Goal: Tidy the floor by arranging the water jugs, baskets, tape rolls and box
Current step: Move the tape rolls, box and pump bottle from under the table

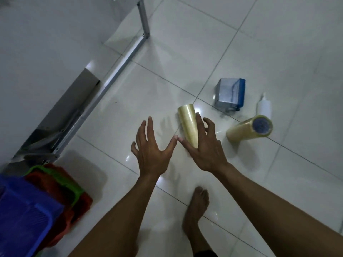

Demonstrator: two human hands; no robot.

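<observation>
Both hands reach out low over the tiled floor, probably to gather the nearer tape roll, which lies on its side at about one o'clock from the bare foot. The right hand is spread, fingers curled, draped over the roll's near end but not yet clamped on it. The left hand is splayed and empty just beside it at nine o'clock, thumb tips nearly meeting. The roll is a long, pale yellow, glossy cylinder. A second roll lies at three o'clock, its blue core end showing. Beyond it lie a blue-grey box and a white bottle. Stacked baskets sit at eight o'clock, seemingly already grouped.
</observation>
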